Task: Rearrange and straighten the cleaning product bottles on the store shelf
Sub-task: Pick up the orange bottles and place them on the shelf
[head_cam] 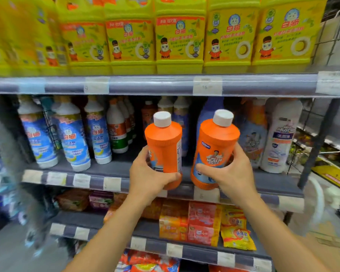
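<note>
Your left hand (pixel 148 174) grips the left orange plastic bottle with a white screw cap (pixel 164 146) around its lower body: the thumb lies along the front near the base and the fingers wrap behind it, pressed together. Your right hand (pixel 231 172) grips the right orange plastic bottle with a white screw cap (pixel 216 148) the same way, with the thumb across the lower front label and the fingers closed round the right side.

Both bottles are held in front of the middle shelf (pixel 114 167), over its front edge, roughly at mid-length. The left bottle stands nearly upright, its label turned sideways. The right bottle tilts slightly to the right, its printed front label facing you. The two bottles are just beside each other, apart at the shoulders; whether their bases rest on the shelf edge cannot be told.

On the middle shelf, blue-and-white labelled bottles (pixel 73 138) stand toward the left end, and a tall white bottle (pixel 279 138) stands near the right end. Yellow rectangular jugs (pixel 180 36) fill the top shelf (pixel 155 85). Orange and red packets (pixel 202 222) lie on the lower shelf (pixel 200 250)
</note>
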